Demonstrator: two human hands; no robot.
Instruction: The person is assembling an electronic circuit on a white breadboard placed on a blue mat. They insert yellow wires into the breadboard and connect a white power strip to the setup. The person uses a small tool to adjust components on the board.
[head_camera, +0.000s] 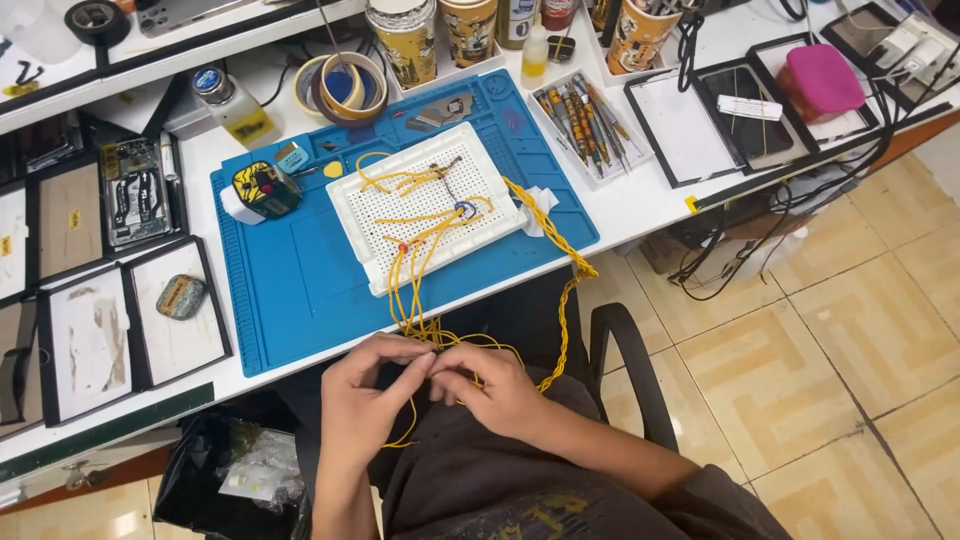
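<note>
My left hand (365, 400) and my right hand (490, 388) meet just below the table edge, both pinching thin yellow cords (440, 342) between their fingertips. The cords run up onto a white perforated board (420, 205) lying on a blue work mat (300, 285), where they are pinned and looped. A braided yellow length (555, 245) leaves the board's right side and hangs down past the table edge toward my lap.
A black-and-yellow tape dispenser (262, 188) sits left of the board. Tape rolls (345, 85), printed cups (405, 40) and a tool tray (580, 120) stand behind. Black frames (130, 320) lie left, tablets and a pink case (820, 80) right. A black chair arm (630, 370) is beside me.
</note>
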